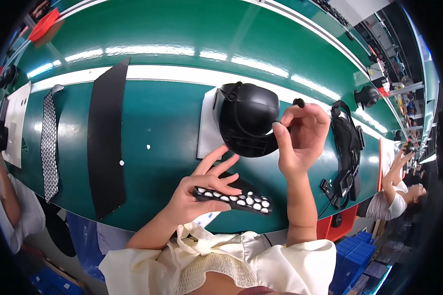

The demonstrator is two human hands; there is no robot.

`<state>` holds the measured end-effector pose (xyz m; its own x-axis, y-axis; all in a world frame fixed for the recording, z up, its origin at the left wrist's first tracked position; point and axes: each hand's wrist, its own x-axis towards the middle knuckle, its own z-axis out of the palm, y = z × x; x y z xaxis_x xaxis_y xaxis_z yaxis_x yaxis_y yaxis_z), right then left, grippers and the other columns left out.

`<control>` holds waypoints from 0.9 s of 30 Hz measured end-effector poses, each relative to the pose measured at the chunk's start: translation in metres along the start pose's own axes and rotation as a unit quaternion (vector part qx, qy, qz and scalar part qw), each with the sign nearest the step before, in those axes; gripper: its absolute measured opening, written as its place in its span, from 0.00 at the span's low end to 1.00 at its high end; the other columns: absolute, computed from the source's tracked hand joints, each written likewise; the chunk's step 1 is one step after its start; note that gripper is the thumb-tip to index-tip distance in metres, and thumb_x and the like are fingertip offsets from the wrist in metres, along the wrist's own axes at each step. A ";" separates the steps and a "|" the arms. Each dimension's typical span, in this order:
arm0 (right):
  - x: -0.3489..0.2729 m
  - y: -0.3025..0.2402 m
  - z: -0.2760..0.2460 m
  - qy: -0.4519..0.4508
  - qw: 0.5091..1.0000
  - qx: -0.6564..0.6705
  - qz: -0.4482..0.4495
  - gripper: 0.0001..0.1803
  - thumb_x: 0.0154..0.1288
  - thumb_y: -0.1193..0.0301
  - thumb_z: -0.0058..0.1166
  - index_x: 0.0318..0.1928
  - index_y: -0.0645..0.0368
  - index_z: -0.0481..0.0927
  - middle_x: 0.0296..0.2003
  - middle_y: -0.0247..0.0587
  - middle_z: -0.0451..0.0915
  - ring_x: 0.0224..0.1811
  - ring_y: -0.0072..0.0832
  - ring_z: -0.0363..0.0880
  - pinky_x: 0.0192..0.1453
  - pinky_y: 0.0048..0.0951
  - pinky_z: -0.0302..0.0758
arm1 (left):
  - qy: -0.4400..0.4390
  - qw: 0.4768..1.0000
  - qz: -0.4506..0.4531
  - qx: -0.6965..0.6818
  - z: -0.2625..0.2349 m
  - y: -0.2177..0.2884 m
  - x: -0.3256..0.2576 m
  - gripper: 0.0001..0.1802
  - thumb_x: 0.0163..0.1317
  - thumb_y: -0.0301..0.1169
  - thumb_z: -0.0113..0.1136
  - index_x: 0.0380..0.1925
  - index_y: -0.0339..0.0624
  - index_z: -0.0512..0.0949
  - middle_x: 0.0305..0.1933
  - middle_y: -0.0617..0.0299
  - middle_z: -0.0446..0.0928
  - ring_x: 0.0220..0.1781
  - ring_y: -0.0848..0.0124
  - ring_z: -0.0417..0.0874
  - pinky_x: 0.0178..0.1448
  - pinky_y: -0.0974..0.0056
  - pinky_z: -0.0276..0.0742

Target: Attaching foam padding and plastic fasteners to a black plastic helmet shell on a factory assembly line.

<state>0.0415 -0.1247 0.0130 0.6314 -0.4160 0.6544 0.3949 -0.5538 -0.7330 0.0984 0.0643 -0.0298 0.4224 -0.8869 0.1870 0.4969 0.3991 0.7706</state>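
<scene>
A glossy black helmet-like shell (251, 110) with a curved brim and a small side knob rests on a white pad (207, 125) in the middle of the bench. My left hand (189, 194) grips a black strip (236, 199) covered with white round dots, between thumb and fingers; some of its fingers stretch toward the shell's brim. Raised at the shell's right side, my right hand (305, 132) has its thumb and fingers curled together. A small black piece (299, 102) shows at its fingertips; how it is held is unclear.
Left on the green bench (152, 108) lie a long black sheet (107, 142) and a white-dotted strip (49, 142). A black strapped item (347, 142) with small devices is at right. Co-workers sit at both ends. A red bin (344, 222) and blue crates (352, 258) stand below right.
</scene>
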 end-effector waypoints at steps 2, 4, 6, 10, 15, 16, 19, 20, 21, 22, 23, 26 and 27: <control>0.003 -0.002 0.000 -0.020 1.000 0.003 0.000 0.26 0.49 0.87 0.53 0.48 0.62 0.58 0.29 0.37 0.69 0.29 0.18 0.67 0.34 0.17 0.65 | 0.013 0.997 -0.018 -0.067 -0.002 0.000 -0.001 0.12 0.44 0.18 0.61 0.32 0.32 0.77 0.65 0.44 0.42 0.65 0.47 0.52 0.60 0.49 0.60; 0.007 -0.005 0.002 -0.033 0.998 0.030 0.053 0.26 0.49 0.87 0.52 0.49 0.62 0.58 0.28 0.37 0.70 0.30 0.19 0.67 0.35 0.18 0.64 | -0.001 0.996 -0.004 -0.089 -0.001 -0.001 -0.003 0.10 0.44 0.18 0.60 0.31 0.32 0.77 0.65 0.42 0.43 0.64 0.46 0.52 0.60 0.48 0.60; 0.010 -0.001 -0.003 -0.055 0.995 0.051 0.058 0.27 0.50 0.85 0.52 0.50 0.62 0.58 0.29 0.37 0.69 0.29 0.19 0.66 0.32 0.17 0.63 | -0.033 0.996 0.006 -0.079 0.002 -0.002 -0.003 0.10 0.44 0.19 0.60 0.31 0.33 0.77 0.64 0.40 0.45 0.65 0.49 0.52 0.60 0.49 0.60; 0.015 0.005 -0.012 -0.004 1.000 0.016 0.000 0.25 0.52 0.85 0.49 0.51 0.61 0.59 0.31 0.39 0.69 0.29 0.19 0.65 0.31 0.17 0.62 | 0.025 0.996 -0.082 0.039 0.009 0.005 0.002 0.12 0.46 0.19 0.60 0.34 0.36 0.77 0.58 0.47 0.58 0.63 0.54 0.59 0.61 0.55 0.58; 0.025 0.016 -0.022 0.171 0.964 0.185 0.088 0.23 0.57 0.81 0.47 0.52 0.61 0.58 0.33 0.39 0.69 0.36 0.21 0.67 0.50 0.27 0.66 | -0.022 0.999 -0.033 -0.018 0.022 -0.009 0.010 0.13 0.48 0.20 0.60 0.37 0.38 0.76 0.66 0.47 0.42 0.66 0.53 0.51 0.62 0.57 0.58; 0.022 0.018 -0.019 0.177 0.950 0.206 0.154 0.23 0.58 0.79 0.48 0.53 0.62 0.57 0.35 0.39 0.70 0.37 0.21 0.69 0.50 0.32 0.68 | -0.017 0.999 -0.025 -0.015 0.023 -0.008 0.012 0.13 0.48 0.22 0.61 0.37 0.38 0.76 0.66 0.46 0.38 0.67 0.53 0.47 0.62 0.57 0.58; 0.023 0.013 -0.006 0.183 0.921 0.275 0.205 0.23 0.57 0.78 0.50 0.52 0.63 0.58 0.35 0.37 0.71 0.36 0.20 0.71 0.43 0.28 0.72 | 0.048 0.998 0.017 -0.021 0.021 -0.019 0.018 0.12 0.50 0.24 0.59 0.37 0.40 0.75 0.62 0.47 0.46 0.65 0.55 0.54 0.66 0.55 0.45; 0.024 0.009 -0.007 0.172 0.928 0.257 0.207 0.23 0.57 0.78 0.50 0.52 0.64 0.58 0.35 0.37 0.72 0.36 0.20 0.71 0.43 0.27 0.71 | 0.053 0.997 0.042 -0.047 0.025 -0.018 0.019 0.13 0.49 0.25 0.60 0.37 0.40 0.75 0.62 0.48 0.47 0.64 0.56 0.56 0.64 0.56 0.49; 0.025 0.004 -0.007 0.159 0.935 0.239 0.209 0.24 0.56 0.78 0.50 0.52 0.65 0.58 0.34 0.37 0.72 0.35 0.20 0.71 0.43 0.25 0.70 | 0.055 0.996 0.045 -0.047 0.026 -0.018 0.017 0.13 0.49 0.25 0.60 0.37 0.40 0.75 0.62 0.48 0.47 0.64 0.56 0.56 0.64 0.56 0.49; 0.027 -0.004 -0.006 0.146 0.946 0.187 0.220 0.22 0.54 0.80 0.53 0.49 0.66 0.61 0.31 0.37 0.73 0.35 0.20 0.72 0.44 0.24 0.69 | 0.049 0.998 0.039 -0.027 0.026 -0.017 0.015 0.13 0.50 0.25 0.60 0.38 0.40 0.75 0.61 0.49 0.48 0.63 0.57 0.57 0.63 0.58 0.50; 0.027 -0.008 -0.008 0.101 0.966 0.121 0.204 0.21 0.52 0.81 0.54 0.46 0.66 0.63 0.30 0.36 0.74 0.35 0.21 0.72 0.45 0.23 0.68 | 0.043 0.999 0.031 -0.006 0.025 -0.016 0.012 0.13 0.50 0.25 0.59 0.38 0.40 0.75 0.60 0.50 0.50 0.62 0.57 0.59 0.63 0.59 0.52; 0.037 -0.017 -0.009 0.011 0.993 -0.091 0.074 0.18 0.47 0.82 0.57 0.40 0.64 0.67 0.27 0.36 0.74 0.36 0.21 0.72 0.49 0.22 0.65 | 0.057 0.998 0.006 0.020 0.028 -0.013 0.008 0.14 0.51 0.25 0.59 0.39 0.40 0.74 0.59 0.51 0.53 0.61 0.59 0.61 0.62 0.60 0.53; 0.042 -0.023 -0.005 0.009 0.992 -0.123 0.038 0.17 0.47 0.82 0.57 0.40 0.63 0.68 0.27 0.36 0.75 0.36 0.20 0.72 0.50 0.23 0.65 | 0.071 0.997 -0.009 0.029 0.029 -0.012 0.009 0.14 0.51 0.25 0.59 0.40 0.40 0.74 0.59 0.51 0.53 0.61 0.60 0.61 0.62 0.61 0.53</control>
<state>0.0557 -0.1328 0.0577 0.6394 -0.4748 0.6048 0.1707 -0.6793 -0.7137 0.0738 0.0448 -0.0200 0.5186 -0.8505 0.0878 0.4620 0.3652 0.8082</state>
